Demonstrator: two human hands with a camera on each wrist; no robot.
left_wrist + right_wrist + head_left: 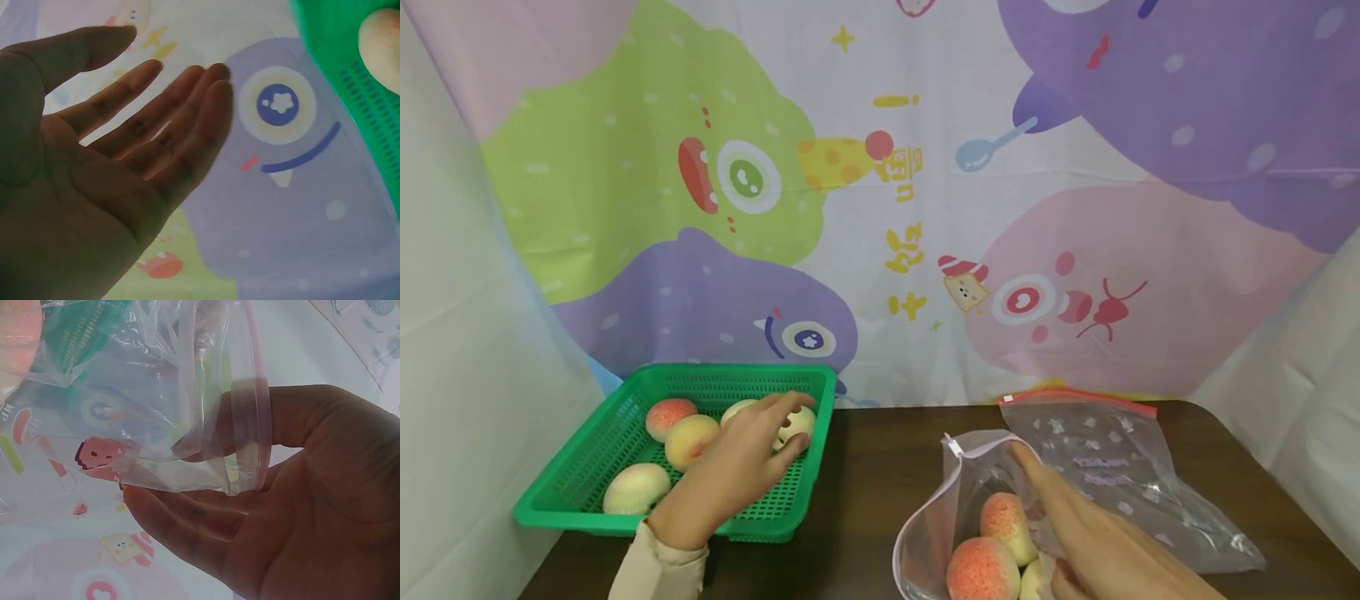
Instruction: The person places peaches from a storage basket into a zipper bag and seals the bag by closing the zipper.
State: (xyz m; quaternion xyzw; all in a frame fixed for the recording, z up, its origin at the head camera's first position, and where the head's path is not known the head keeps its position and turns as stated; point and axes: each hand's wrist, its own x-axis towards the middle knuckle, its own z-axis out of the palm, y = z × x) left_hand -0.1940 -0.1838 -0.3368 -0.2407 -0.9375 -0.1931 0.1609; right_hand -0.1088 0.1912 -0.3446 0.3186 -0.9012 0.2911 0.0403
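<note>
Over the green basket [812, 492] hangs my left hand [748, 446], its fingers spread and loosely bent. The left wrist view shows nothing in its palm. Just past its fingertips lies a pale peach [799, 425]; another pale one is partly hidden behind the hand. A reddish peach [671, 417], a yellow peach [690, 442] and a whitish peach [637, 489] sit further left in the basket. My right hand [1101, 533] pinches the side of an open clear zip bag [169, 472], thumb inside its mouth and fingers outside. Red-and-yellow peaches [983, 569] are in that bag.
A second clear zip bag [1112, 467] with a red zip lies flat on the dark wooden table [850, 492], behind and right of my right hand. A cartoon-printed cloth [925, 350] hangs behind the table, and white cloth walls [467, 333] stand at the sides.
</note>
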